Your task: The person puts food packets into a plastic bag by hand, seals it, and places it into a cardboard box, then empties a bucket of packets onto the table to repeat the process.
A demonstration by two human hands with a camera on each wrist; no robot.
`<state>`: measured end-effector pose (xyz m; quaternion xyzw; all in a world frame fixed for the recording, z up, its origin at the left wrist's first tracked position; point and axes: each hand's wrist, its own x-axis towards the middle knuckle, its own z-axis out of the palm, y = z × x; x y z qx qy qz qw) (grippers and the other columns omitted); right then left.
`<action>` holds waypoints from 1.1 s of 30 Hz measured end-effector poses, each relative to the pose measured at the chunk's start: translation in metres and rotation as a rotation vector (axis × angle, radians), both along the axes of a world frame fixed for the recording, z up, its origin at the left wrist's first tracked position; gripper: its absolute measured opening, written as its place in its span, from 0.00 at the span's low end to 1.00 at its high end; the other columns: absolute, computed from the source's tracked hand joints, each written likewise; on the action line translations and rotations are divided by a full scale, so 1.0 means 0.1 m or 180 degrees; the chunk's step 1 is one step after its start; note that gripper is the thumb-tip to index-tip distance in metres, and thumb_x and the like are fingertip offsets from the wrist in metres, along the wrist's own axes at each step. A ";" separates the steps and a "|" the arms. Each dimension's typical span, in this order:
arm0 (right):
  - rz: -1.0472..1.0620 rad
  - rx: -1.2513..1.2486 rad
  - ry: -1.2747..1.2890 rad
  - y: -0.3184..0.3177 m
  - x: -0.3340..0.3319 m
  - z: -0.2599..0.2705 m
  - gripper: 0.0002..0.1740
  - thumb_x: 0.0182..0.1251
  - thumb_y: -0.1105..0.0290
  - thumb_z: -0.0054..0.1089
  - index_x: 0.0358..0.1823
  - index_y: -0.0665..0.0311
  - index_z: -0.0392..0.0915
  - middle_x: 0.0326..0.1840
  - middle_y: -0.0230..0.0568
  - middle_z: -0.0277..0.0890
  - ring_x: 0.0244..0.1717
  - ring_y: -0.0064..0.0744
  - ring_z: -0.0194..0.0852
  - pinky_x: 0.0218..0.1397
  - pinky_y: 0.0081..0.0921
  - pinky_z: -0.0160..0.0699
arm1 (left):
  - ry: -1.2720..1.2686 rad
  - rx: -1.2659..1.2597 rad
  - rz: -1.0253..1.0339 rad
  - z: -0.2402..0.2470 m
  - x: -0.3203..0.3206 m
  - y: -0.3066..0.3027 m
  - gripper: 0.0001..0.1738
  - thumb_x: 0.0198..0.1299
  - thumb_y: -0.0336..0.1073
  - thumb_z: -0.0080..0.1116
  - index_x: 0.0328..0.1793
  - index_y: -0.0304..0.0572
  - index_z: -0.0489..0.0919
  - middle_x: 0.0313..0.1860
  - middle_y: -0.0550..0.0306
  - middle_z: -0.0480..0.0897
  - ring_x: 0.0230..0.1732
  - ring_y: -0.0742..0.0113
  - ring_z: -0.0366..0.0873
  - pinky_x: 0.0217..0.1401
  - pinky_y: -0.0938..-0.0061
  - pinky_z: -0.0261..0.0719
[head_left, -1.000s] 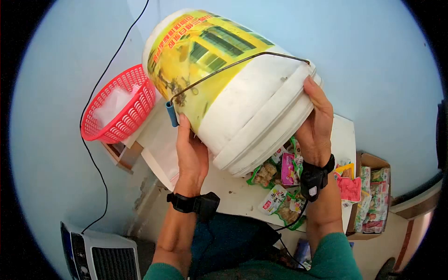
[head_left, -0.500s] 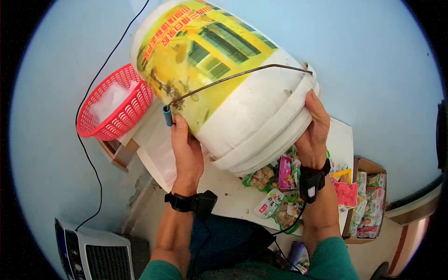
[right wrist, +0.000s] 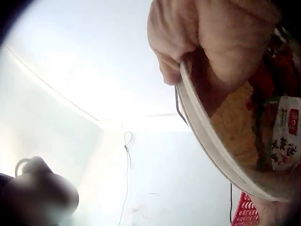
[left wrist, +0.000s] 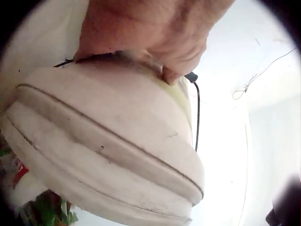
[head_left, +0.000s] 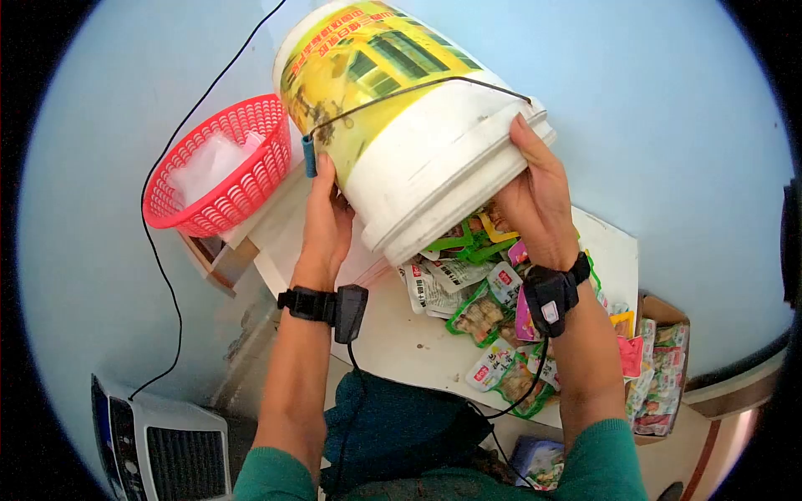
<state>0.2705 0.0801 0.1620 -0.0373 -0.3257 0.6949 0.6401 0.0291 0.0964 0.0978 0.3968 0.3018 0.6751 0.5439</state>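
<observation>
Both hands hold a white plastic bucket point(head_left: 434, 154) with a yellow printed label, tilted with its mouth down toward the table. My left hand point(head_left: 327, 221) supports its lower side, the thumb up near the blue handle grip point(head_left: 310, 156) and the other fingers hidden beneath. At the mouth, my right hand point(head_left: 539, 196) grips the rim, thumb outside and fingers inside. Under the mouth lies a heap of food packets point(head_left: 480, 313), green, white and purple. In the right wrist view, packets with a white label point(right wrist: 286, 134) show within the bucket's rim point(right wrist: 207, 134).
The packets lie on a white table point(head_left: 409, 338). A red plastic basket point(head_left: 251, 188) holding clear bags stands at the left. On the right is a cardboard box point(head_left: 668, 367) of packets. A grey appliance point(head_left: 175, 442) stands at lower left, and a black cable point(head_left: 154, 250) runs down the wall.
The bucket has shifted up in the view, with both hands still on it. More packets now show beneath its mouth, including white-and-grey ones and a yellow-edged one.
</observation>
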 end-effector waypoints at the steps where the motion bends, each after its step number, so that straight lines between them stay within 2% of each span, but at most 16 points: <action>1: -0.0051 -0.0036 -0.0013 0.02 -0.01 0.02 0.23 0.79 0.69 0.49 0.70 0.72 0.61 0.67 0.54 0.69 0.69 0.46 0.69 0.75 0.45 0.71 | 0.0008 -0.0089 0.0031 -0.01 -0.01 0.04 0.34 0.74 0.59 0.48 0.74 0.42 0.67 0.72 0.53 0.71 0.71 0.60 0.68 0.76 0.63 0.62; 4: 0.0006 -0.0015 0.0001 0.06 0.02 0.01 0.23 0.79 0.69 0.49 0.69 0.73 0.62 0.67 0.55 0.70 0.69 0.46 0.70 0.74 0.44 0.71 | 0.0083 -0.0081 0.0021 -0.01 -0.01 0.08 0.35 0.70 0.63 0.51 0.72 0.46 0.70 0.64 0.60 0.76 0.61 0.65 0.72 0.67 0.66 0.65; 7: -0.0092 -0.0058 -0.0032 0.04 0.01 0.00 0.23 0.79 0.69 0.49 0.70 0.73 0.61 0.68 0.55 0.69 0.70 0.46 0.69 0.75 0.45 0.71 | 0.0092 0.0021 0.0111 -0.03 0.02 0.05 0.35 0.69 0.62 0.53 0.72 0.47 0.68 0.63 0.60 0.76 0.62 0.66 0.71 0.67 0.66 0.65; 10: 0.0091 0.0005 -0.0110 0.02 0.03 -0.02 0.26 0.78 0.68 0.51 0.71 0.72 0.60 0.69 0.54 0.67 0.70 0.46 0.67 0.76 0.45 0.68 | 0.0064 -0.0043 0.0177 -0.07 0.01 0.03 0.35 0.73 0.60 0.48 0.74 0.43 0.67 0.71 0.55 0.73 0.71 0.62 0.68 0.76 0.63 0.61; 11: 0.0210 0.0034 -0.0130 0.04 0.06 -0.05 0.27 0.77 0.68 0.53 0.71 0.71 0.59 0.69 0.54 0.67 0.71 0.46 0.66 0.77 0.44 0.66 | 0.0037 0.0021 0.0202 -0.10 0.01 0.04 0.35 0.73 0.60 0.48 0.74 0.43 0.67 0.71 0.55 0.73 0.71 0.62 0.68 0.75 0.63 0.61; 12: 0.0355 0.0075 -0.0031 0.08 0.08 -0.07 0.24 0.78 0.70 0.50 0.70 0.72 0.62 0.69 0.55 0.68 0.70 0.47 0.69 0.76 0.44 0.69 | 0.0014 0.0092 0.0220 -0.13 0.01 0.06 0.35 0.73 0.61 0.48 0.74 0.43 0.67 0.70 0.56 0.73 0.71 0.62 0.68 0.75 0.63 0.62; 15: 0.0021 0.0043 -0.0117 0.16 0.03 -0.09 0.24 0.77 0.69 0.51 0.70 0.72 0.62 0.69 0.54 0.69 0.70 0.47 0.69 0.74 0.45 0.71 | -0.0011 0.0158 0.0244 -0.15 0.03 0.11 0.36 0.72 0.61 0.48 0.74 0.43 0.67 0.70 0.56 0.73 0.70 0.63 0.68 0.75 0.63 0.62; 18: -0.0005 -0.0071 0.0030 0.26 0.01 -0.08 0.23 0.77 0.70 0.51 0.69 0.72 0.62 0.68 0.54 0.69 0.69 0.46 0.70 0.74 0.45 0.72 | 0.0169 0.0017 0.0253 -0.17 -0.04 0.16 0.36 0.72 0.62 0.48 0.75 0.43 0.67 0.70 0.55 0.73 0.69 0.62 0.68 0.74 0.62 0.62; 27: 0.0351 0.0003 0.0295 0.47 -0.05 -0.10 0.22 0.77 0.73 0.52 0.68 0.69 0.64 0.68 0.52 0.69 0.70 0.46 0.68 0.76 0.45 0.70 | 0.0233 -0.0066 0.0372 -0.25 -0.12 0.42 0.37 0.73 0.63 0.47 0.75 0.44 0.66 0.71 0.54 0.72 0.69 0.60 0.69 0.74 0.61 0.63; 31: 0.0651 -0.0015 0.0388 0.63 -0.08 -0.11 0.24 0.75 0.72 0.55 0.69 0.68 0.64 0.68 0.52 0.69 0.70 0.46 0.68 0.75 0.48 0.69 | 0.0311 0.0018 0.0410 -0.28 -0.17 0.47 0.39 0.72 0.65 0.47 0.76 0.43 0.66 0.71 0.54 0.72 0.69 0.60 0.68 0.74 0.61 0.63; 32: 0.0760 -0.0062 0.0376 0.70 -0.06 -0.14 0.25 0.75 0.71 0.57 0.69 0.68 0.63 0.69 0.52 0.69 0.70 0.47 0.67 0.75 0.49 0.69 | 0.0449 -0.0125 0.0520 -0.26 -0.18 0.45 0.41 0.69 0.66 0.49 0.76 0.43 0.65 0.71 0.54 0.72 0.70 0.57 0.68 0.73 0.61 0.62; 33: 0.0694 -0.0074 0.0334 0.68 -0.07 -0.13 0.27 0.75 0.69 0.57 0.70 0.68 0.61 0.69 0.52 0.67 0.71 0.47 0.66 0.77 0.48 0.67 | 0.0557 -0.0166 0.0546 -0.26 -0.22 0.46 0.42 0.67 0.67 0.52 0.75 0.45 0.64 0.70 0.55 0.71 0.68 0.58 0.67 0.70 0.62 0.63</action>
